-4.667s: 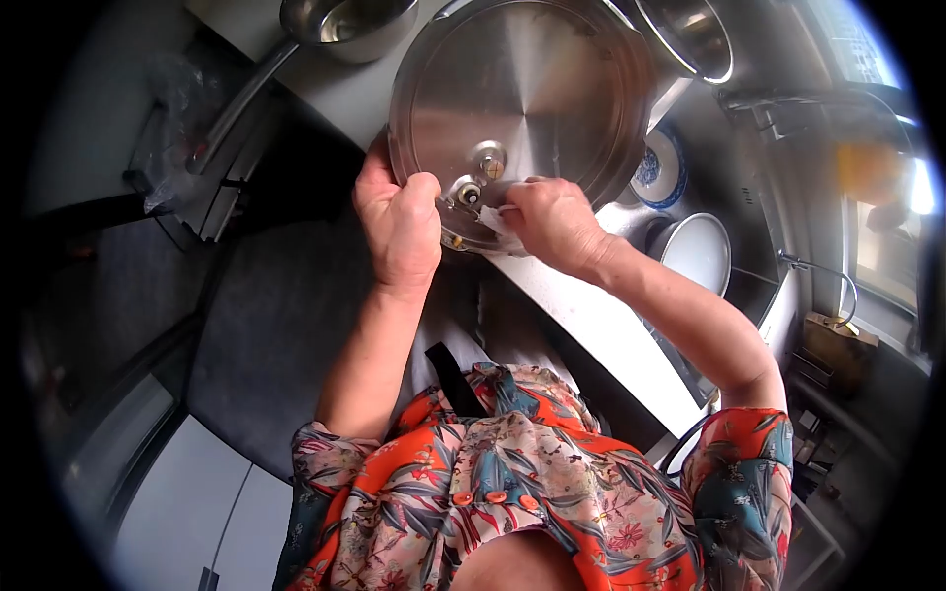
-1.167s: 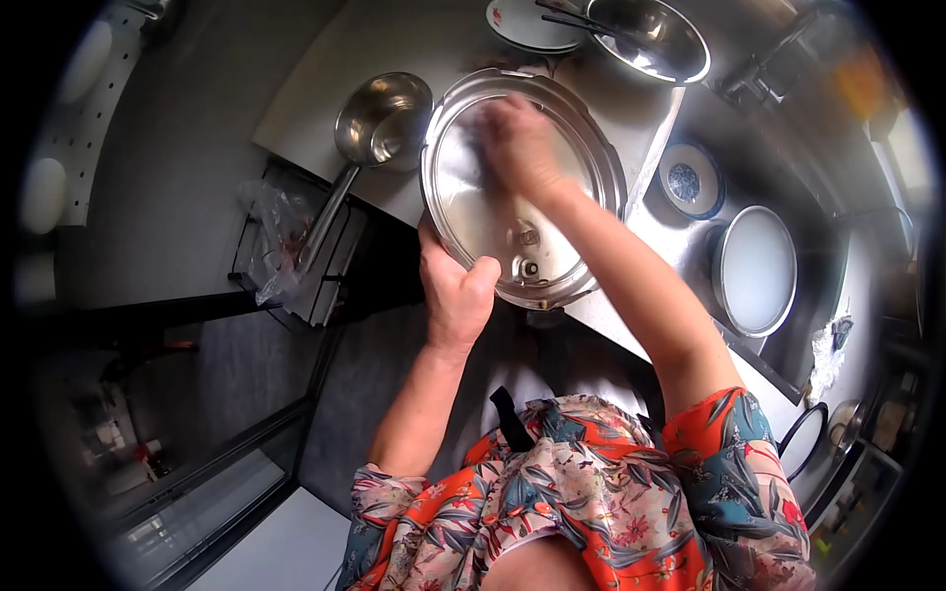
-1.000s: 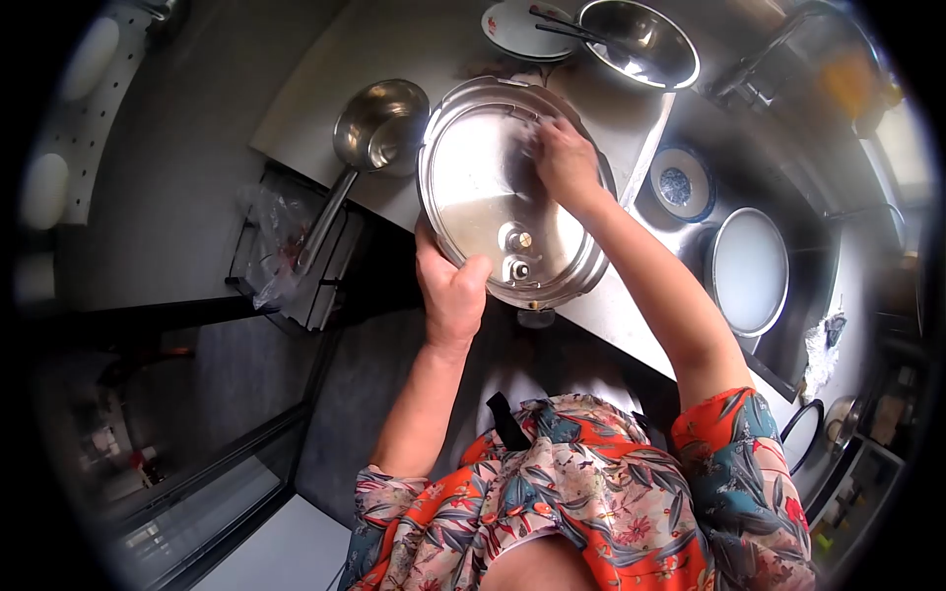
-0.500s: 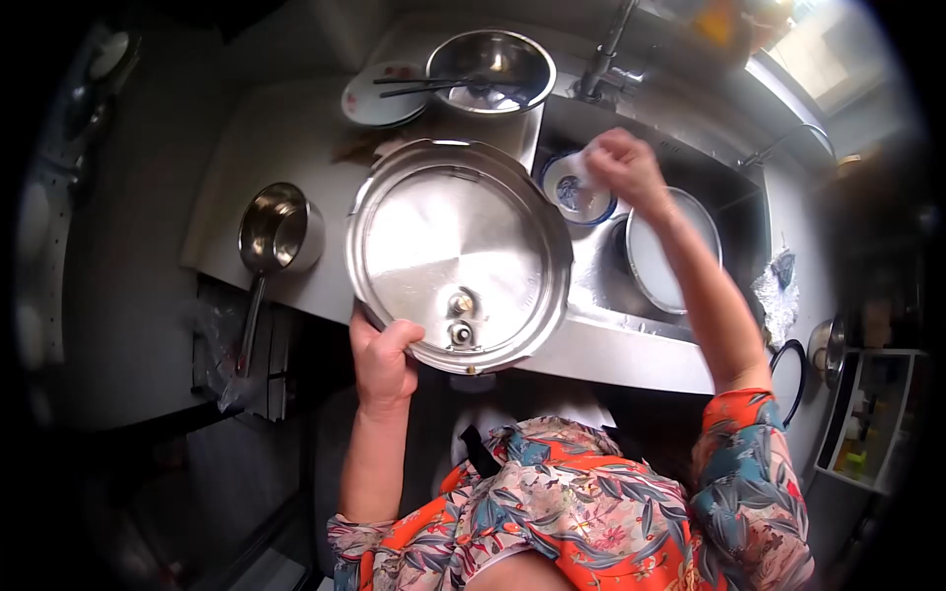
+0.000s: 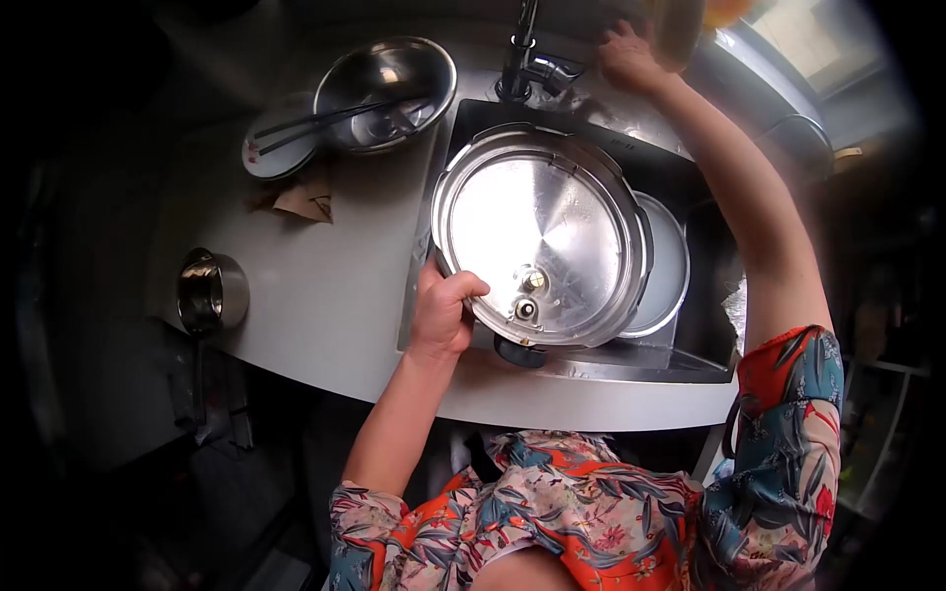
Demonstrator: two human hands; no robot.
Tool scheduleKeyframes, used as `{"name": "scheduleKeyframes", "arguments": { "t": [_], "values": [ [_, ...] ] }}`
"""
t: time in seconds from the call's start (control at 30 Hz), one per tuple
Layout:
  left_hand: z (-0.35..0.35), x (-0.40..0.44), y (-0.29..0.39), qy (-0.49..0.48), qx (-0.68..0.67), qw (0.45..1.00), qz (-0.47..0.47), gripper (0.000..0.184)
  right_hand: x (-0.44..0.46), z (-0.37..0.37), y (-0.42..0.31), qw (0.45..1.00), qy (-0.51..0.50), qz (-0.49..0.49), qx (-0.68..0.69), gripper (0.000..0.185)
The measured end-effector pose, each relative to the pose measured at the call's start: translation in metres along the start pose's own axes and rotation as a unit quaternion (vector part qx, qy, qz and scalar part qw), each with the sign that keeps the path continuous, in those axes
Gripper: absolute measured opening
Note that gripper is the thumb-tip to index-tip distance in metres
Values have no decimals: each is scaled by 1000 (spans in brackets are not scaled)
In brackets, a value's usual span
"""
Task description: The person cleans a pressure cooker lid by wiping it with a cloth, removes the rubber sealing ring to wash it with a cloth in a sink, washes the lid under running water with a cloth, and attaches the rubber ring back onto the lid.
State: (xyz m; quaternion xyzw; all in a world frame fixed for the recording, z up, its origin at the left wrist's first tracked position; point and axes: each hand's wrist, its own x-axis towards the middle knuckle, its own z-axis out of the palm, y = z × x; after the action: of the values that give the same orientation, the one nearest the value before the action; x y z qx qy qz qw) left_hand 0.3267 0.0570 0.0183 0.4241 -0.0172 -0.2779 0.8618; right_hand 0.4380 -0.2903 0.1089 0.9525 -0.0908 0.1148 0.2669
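My left hand point(image 5: 443, 310) is closed round the near-left rim of a pressure cooker lid point(image 5: 581, 236), thumb on top. The lid's shiny inner side with its valve fittings faces up, and a black handle point(image 5: 519, 352) shows beneath its near edge. It is held over the sink point(image 5: 702, 355), covering much of it. My right hand point(image 5: 631, 57) is stretched to the back of the counter, right of the faucet point(image 5: 517, 64), with its fingers apart and nothing visible in them. A pale bottle-like thing point(image 5: 678, 34) stands beside that hand.
A large white dish point(image 5: 668, 271) lies in the sink, partly under the lid. On the left counter are a steel bowl point(image 5: 379, 69) with chopsticks point(image 5: 325, 120), a plate point(image 5: 281, 158), a brown scrap point(image 5: 307, 200) and a small saucepan point(image 5: 222, 293) near the edge.
The lid in my left hand has moved right, from the counter to over the sink. My right hand has gone from above the blue-patterned bowl to behind the sink. That bowl is now hidden.
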Motion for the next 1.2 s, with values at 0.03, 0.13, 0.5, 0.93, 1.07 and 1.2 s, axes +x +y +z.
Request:
{"name": "scheduleKeyframes", "arguments": {
  "t": [0.03, 0.13, 0.5, 0.93, 1.07, 1.2],
  "values": [
    [0, 3, -1, -1, -5, 1000, 9, 55, -8, 5, 1, 999, 15, -1, 47, 23],
    [-3, 13, -2, -6, -9, 1000, 5, 56, -40, 2, -6, 978, 28, 25, 207, 24],
    [7, 23, -3, -10, 48, 998, 33, 52, -142, -29, -185, 799, 92, -68, 591, 15],
    [3, 13, 5, -10, 93, 995, 43, 52, -109, 13, -183, 792, 144, 75, 589, 18],
    [-3, 20, 0, -12, 91, 996, 24, 52, -108, 4, -212, 759, 182, 106, 616, 12],
    [-26, 26, 5, -10, 112, 993, 20, 57, -140, -36, -233, 690, 114, -49, 713, 14]
  ]
}}
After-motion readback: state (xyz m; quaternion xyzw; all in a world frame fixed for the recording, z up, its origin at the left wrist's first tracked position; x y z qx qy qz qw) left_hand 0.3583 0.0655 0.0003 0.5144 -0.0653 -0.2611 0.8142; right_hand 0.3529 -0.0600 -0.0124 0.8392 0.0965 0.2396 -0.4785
